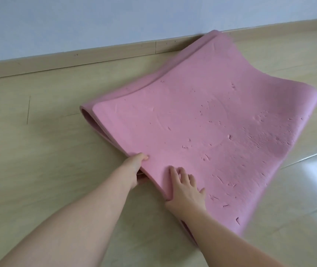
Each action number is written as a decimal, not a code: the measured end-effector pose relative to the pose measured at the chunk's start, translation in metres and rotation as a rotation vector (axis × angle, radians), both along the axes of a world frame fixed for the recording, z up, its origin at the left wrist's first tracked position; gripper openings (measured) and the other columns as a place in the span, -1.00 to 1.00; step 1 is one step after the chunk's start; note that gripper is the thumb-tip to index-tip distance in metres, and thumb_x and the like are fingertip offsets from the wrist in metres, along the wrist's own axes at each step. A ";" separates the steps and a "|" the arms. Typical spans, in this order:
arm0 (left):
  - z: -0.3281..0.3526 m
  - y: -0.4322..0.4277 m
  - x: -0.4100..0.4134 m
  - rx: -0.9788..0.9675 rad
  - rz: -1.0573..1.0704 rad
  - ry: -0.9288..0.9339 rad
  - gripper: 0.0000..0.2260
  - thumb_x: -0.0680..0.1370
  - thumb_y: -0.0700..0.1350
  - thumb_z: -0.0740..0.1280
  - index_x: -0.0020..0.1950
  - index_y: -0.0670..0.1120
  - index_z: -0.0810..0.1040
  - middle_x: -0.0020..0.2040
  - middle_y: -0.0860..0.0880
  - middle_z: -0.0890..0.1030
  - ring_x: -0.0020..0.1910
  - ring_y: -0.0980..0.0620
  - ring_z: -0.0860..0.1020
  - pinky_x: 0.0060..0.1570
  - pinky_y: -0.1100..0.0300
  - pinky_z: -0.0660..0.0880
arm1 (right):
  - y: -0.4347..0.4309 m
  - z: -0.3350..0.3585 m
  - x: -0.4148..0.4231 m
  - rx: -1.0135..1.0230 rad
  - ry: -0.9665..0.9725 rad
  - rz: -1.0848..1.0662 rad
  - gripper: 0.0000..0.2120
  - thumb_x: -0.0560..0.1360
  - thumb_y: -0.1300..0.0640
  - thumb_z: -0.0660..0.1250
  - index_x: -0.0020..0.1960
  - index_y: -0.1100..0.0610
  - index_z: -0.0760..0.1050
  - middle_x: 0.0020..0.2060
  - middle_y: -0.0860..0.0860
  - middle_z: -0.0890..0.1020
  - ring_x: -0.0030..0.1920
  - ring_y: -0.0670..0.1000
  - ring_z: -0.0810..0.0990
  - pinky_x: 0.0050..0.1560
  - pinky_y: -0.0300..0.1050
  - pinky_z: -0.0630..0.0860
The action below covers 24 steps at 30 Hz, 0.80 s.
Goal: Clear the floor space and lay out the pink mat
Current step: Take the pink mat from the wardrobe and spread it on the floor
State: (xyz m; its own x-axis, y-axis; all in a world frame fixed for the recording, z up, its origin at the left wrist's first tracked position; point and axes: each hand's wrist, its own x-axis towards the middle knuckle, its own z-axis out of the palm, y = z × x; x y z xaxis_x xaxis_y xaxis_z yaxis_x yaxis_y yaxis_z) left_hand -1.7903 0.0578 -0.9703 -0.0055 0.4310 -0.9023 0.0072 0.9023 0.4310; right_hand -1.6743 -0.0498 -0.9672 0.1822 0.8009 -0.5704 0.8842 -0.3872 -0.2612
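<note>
The pink mat (pixel 207 120) is a thick foam sheet, scuffed and dented, lying loosely folded in layers on the pale wood floor (pixel 38 143). Its far corner reaches the skirting board. My left hand (pixel 135 166) grips the near edge of the top layer, thumb on top and fingers tucked under it. My right hand (pixel 185 191) also holds that near edge a little to the right, fingers spread flat on the top surface and thumb curled under the edge. The lower layers show as a curl at the mat's left end.
A beige skirting board (pixel 88 54) runs along the base of a pale wall (pixel 96 20) behind the mat. Glossy floor with window glare (pixel 311 176) lies to the right. Bare floorboards extend to the left of the mat.
</note>
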 end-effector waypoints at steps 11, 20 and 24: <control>-0.004 -0.065 -0.039 -0.001 0.099 -0.006 -0.82 0.50 -0.09 0.38 -0.07 -0.16 0.45 -0.22 -0.11 0.51 -0.26 -0.06 0.50 -0.02 0.06 0.49 | -0.057 -0.014 -0.023 0.125 0.153 0.040 -0.36 0.43 0.27 0.13 0.44 -0.11 0.10 0.34 -0.09 0.29 0.27 0.12 0.31 0.13 0.07 0.41; -0.012 -0.055 -0.023 0.282 0.275 0.020 -0.54 0.43 -0.26 0.48 0.30 -0.24 0.47 0.28 -0.14 0.54 0.18 -0.08 0.50 0.15 0.13 0.42 | -0.068 -0.002 0.015 0.169 0.291 0.049 -0.29 0.43 0.38 0.13 0.47 -0.15 0.23 0.38 -0.10 0.41 0.27 0.02 0.44 -0.01 -0.29 0.30; -0.016 -0.063 -0.035 0.270 0.381 0.058 -0.55 0.43 -0.31 0.46 0.29 -0.24 0.45 0.23 -0.12 0.54 0.06 -0.06 0.49 0.09 0.14 0.43 | -0.068 -0.001 0.002 0.123 0.249 0.078 -0.28 0.42 0.39 0.11 0.47 -0.15 0.23 0.38 -0.04 0.42 0.29 0.06 0.44 -0.02 -0.24 0.33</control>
